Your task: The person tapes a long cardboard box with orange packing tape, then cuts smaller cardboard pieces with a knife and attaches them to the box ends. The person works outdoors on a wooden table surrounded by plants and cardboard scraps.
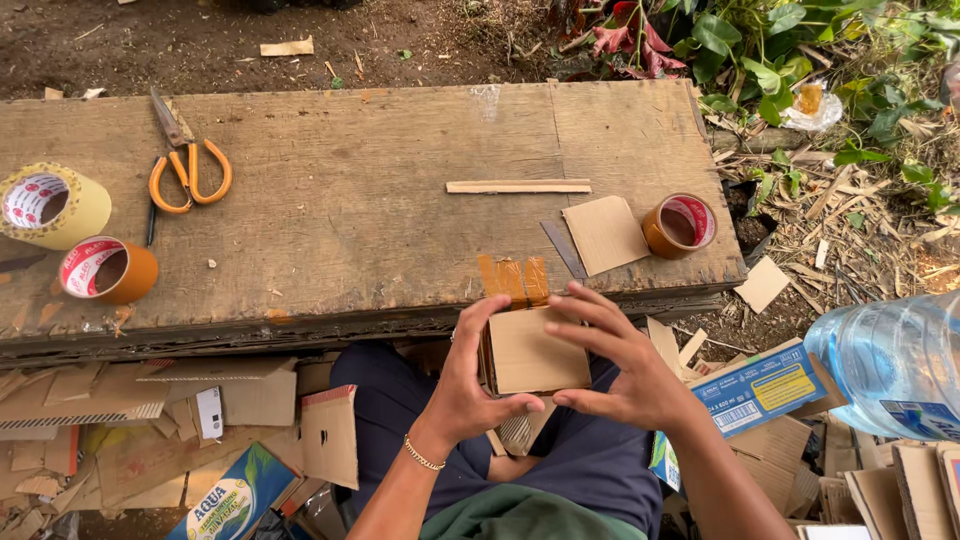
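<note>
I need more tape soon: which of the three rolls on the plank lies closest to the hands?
The brown roll at the plank's right end, beside the cardboard square; the other two sit far left.

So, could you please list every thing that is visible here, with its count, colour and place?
small cardboard box: 1, brown, between both hands
tape strips: 3, brown, on plank edge
plank: 1, worn wood, across the middle
scissors: 1, orange handles, plank left
tape rolls: 3, one yellowish, two brown, plank ends
cardboard square: 1, brown, plank right
wooden strip: 1, pale, plank
water bottle: 1, clear bluish, right edge
cardboard scraps: many, ground
left hand: 1, on box
right hand: 1, on box
</note>
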